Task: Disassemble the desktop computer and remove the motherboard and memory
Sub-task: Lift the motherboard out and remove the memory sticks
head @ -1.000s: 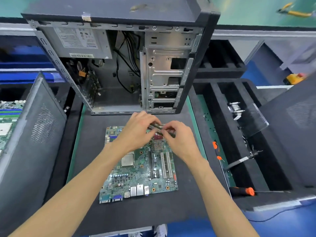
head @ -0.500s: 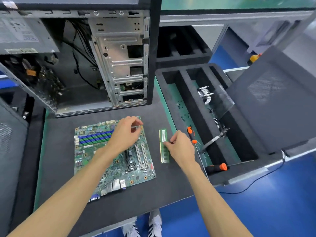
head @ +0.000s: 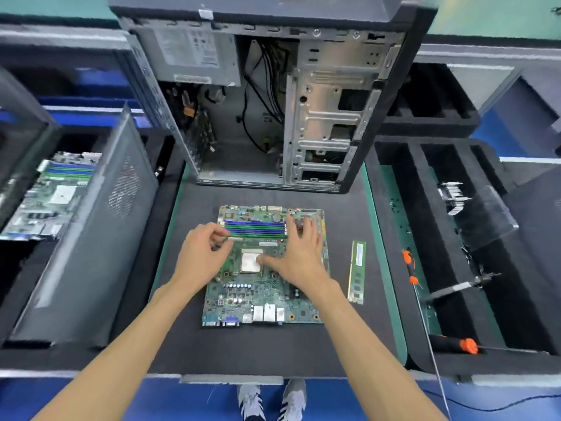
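The green motherboard lies flat on the black mat in front of the open computer case. Its blue and green memory slots run along the far edge, and the CPU sits mid-board. My left hand hovers at the slots' left end with fingers curled, holding nothing that I can see. My right hand is spread flat on the board, fingers at the slots' right end, thumb on the CPU. One green memory stick lies on the mat to the right of the board.
A removed side panel leans at the left, with another motherboard behind it. At the right, black foam trays hold orange-handled screwdrivers, a clear plastic piece and small metal parts. My shoes show below the bench edge.
My right hand left the memory stick on the mat and moved back onto the motherboard. My left hand shifted to the left end of the slots. The camera swung back left.
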{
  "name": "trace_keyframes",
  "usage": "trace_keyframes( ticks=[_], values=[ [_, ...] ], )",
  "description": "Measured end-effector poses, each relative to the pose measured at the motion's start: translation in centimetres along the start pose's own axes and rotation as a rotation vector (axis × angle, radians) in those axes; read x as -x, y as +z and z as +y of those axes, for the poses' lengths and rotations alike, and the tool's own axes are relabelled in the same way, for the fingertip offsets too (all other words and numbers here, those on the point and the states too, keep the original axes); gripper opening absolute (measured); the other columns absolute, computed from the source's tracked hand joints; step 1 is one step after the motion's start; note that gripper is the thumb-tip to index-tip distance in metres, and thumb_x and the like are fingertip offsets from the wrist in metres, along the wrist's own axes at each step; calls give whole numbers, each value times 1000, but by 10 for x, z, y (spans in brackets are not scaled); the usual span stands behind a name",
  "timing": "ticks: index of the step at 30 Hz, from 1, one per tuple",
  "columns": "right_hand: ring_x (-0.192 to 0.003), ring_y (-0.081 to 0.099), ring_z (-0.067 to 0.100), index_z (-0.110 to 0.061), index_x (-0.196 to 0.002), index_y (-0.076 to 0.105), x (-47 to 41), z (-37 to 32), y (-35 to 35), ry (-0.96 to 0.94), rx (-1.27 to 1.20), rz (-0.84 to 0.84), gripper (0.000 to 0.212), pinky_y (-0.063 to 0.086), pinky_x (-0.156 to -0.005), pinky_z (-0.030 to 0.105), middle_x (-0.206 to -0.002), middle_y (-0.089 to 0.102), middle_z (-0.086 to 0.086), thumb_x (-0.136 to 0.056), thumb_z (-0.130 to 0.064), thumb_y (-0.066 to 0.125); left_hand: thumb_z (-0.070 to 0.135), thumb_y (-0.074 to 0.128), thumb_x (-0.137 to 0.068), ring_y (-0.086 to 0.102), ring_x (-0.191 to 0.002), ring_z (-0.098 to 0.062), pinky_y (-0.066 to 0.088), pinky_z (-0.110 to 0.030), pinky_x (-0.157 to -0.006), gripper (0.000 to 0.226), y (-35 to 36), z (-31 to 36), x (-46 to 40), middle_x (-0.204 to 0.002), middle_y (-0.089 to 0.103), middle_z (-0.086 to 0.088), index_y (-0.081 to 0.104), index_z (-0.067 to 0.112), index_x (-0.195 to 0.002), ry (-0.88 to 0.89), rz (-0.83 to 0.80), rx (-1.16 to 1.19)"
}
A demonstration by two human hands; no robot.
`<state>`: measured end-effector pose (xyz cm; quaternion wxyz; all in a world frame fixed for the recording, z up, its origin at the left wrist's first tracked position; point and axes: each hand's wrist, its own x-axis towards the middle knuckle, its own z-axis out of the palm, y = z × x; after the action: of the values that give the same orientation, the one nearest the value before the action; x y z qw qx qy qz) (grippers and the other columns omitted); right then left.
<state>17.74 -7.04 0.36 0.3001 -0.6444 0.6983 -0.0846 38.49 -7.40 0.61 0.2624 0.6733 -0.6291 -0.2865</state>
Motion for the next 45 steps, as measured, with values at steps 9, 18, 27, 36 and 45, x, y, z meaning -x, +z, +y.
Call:
trace_keyframes(
  ticks=[9,18,27,36,45],
  values=[
    [-145,-35,33,-26,-160,-8,3,12,17,-105,219,-75,123,-12,-121,54,-160,-31,20,-75,-77,64,45,76,-80,35,-104,-11,33,-30,-96,43,14,-20,31,-107,40,9,63,35,-119,172,-102,-245],
    [-151,-15,40,-21,-160,19,2,-1,20,-93,216,29,97,-7,-119,65,-165,-4,25,-82,-74,41,55,67,-84,35,-96,-12,34,-32,-89,50,18,-22,32,-100,37,10,57,44,-132,267,-67,-355],
    [-150,19,18,-34,-139,58,-6,13,16,-99,6,269,79,6,-122,56,-155,40,-4,-82,-84,32,43,67,-87,39,-113,-12,23,-28,-91,44,22,-15,23,-117,45,11,59,33,-129,416,-189,-387],
    [-145,26,19,-33,-135,61,-11,14,11,-82,-23,240,74,13,-120,55,-148,45,-6,-82,-82,45,36,63,-93,31,-114,-9,21,-28,-96,39,27,-11,10,-117,40,12,52,22,-127,446,-296,-376],
    [-139,31,19,-31,-124,66,-12,12,8,-101,-69,259,65,15,-119,54,-140,50,-6,-81,-79,53,39,59,-94,35,-110,-14,29,-33,-95,39,26,-8,12,-116,44,7,52,18,-126,554,-264,-478]
  ],
)
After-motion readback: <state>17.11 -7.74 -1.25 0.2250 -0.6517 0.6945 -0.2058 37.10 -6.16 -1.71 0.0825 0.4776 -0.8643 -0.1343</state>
